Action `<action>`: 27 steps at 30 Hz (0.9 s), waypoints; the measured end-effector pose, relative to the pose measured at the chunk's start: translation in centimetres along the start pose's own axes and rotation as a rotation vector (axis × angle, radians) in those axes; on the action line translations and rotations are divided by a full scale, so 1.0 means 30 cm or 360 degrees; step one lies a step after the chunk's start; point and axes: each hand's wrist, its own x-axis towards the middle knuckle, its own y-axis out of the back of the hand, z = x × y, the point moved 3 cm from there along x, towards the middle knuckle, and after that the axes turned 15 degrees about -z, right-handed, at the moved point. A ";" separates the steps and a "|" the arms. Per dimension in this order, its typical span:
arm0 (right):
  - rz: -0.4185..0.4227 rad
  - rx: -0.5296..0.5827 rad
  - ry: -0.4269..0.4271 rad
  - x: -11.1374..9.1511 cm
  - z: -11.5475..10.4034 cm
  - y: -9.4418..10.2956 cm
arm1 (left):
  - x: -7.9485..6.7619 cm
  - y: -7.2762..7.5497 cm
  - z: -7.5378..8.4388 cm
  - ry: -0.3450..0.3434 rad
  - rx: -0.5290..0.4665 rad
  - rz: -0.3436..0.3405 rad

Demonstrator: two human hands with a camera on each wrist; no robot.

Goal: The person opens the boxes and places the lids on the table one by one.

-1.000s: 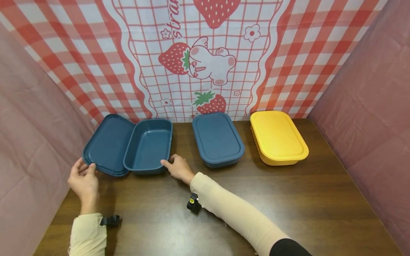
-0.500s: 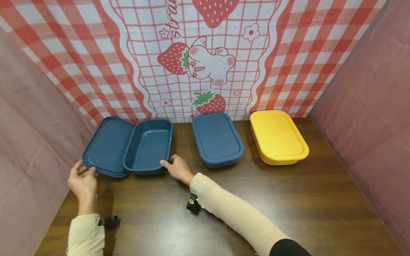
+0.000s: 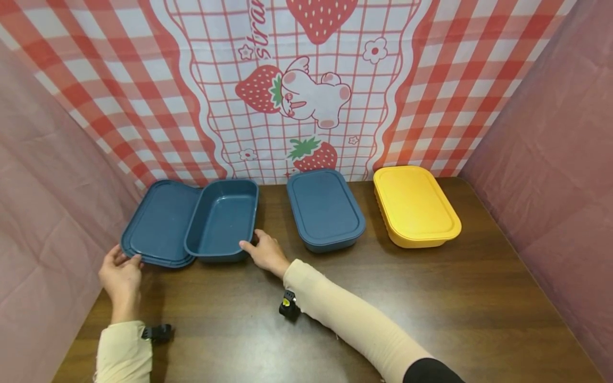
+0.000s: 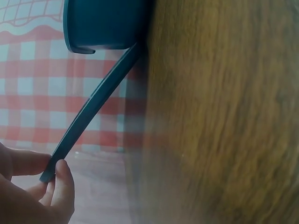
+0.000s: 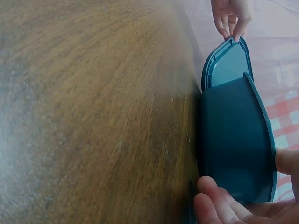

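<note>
At the left of the table, a dark blue lid [image 3: 163, 223] leans beside an open blue food container [image 3: 222, 223] with nothing inside. My left hand [image 3: 122, 276] pinches the lid's near left corner between thumb and fingers. In the left wrist view the lid [image 4: 93, 105] slants, its inner edge low by the container's base and its outer edge raised. My right hand [image 3: 265, 252] grips the container's near right corner, thumb at the rim. The right wrist view shows the fingers [image 5: 212, 200] low against the container wall [image 5: 233, 135].
A second blue container [image 3: 326, 207] with its lid on stands right of the open one. Farther right is a lidded yellow container [image 3: 416, 205]. A red checked cloth [image 3: 306, 96] hangs behind the brown wooden table [image 3: 383, 298], with pink cloth [image 3: 546, 133] at both sides.
My left hand has moved slightly left and toward me, and the lid's outer edge has tipped lower. The right hand and the open container have stayed in place.
</note>
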 end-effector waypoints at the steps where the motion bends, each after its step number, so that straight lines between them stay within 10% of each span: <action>1: -0.0001 -0.0003 0.0001 0.000 0.000 0.000 | 0.002 0.002 -0.001 0.0009 0.0005 0.0001; 16: -0.0026 0.0006 0.0003 0.000 -0.002 -0.003 | 0.037 0.027 -0.031 0.0180 0.0228 -0.0075; 27: -0.0027 -0.0001 -0.0002 -0.003 -0.003 -0.002 | 0.036 0.048 -0.029 0.0217 0.0684 -0.0126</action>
